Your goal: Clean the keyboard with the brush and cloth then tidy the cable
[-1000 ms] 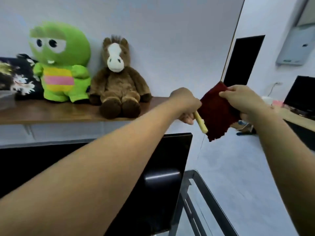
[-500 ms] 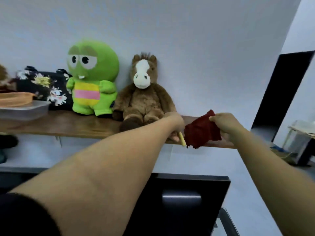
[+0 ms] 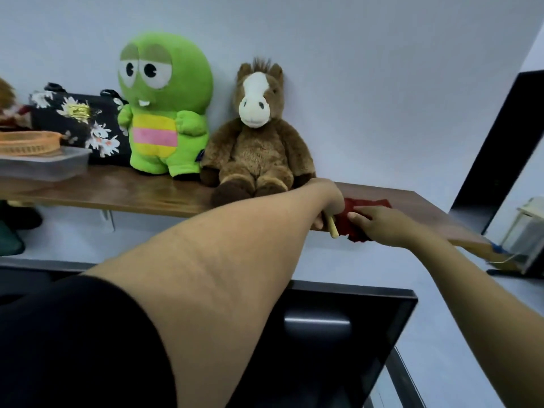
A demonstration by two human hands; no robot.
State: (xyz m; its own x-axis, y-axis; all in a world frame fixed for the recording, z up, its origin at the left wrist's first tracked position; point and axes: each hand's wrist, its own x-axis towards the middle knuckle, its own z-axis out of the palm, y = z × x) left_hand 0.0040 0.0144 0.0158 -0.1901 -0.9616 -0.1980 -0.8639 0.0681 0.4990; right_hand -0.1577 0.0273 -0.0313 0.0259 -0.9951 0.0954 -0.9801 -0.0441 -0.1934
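**Both grips at the shelf's front edge, with brush and cloth in hand.**

From the left, the wooden shelf [image 3: 117, 188] carries an orange basket [image 3: 28, 141] on a clear lidded box [image 3: 47, 166], then a floral bag [image 3: 78, 120], a green plush toy [image 3: 164, 104] and a brown plush horse [image 3: 256, 136] seated against the wall. Just right of the horse's feet, your left grip [image 3: 329, 198] is clenched round the brush [image 3: 333, 229]; only its pale wooden handle shows, pointing down below the fist, and the bristle end is hidden. Touching that handle on its right is the dark red cloth [image 3: 369, 203], which lies on the shelf with part of it hanging over the front edge. Your right grip [image 3: 382, 226] grasps the cloth at that edge. Below the shelf stands a dark screen [image 3: 338, 334].
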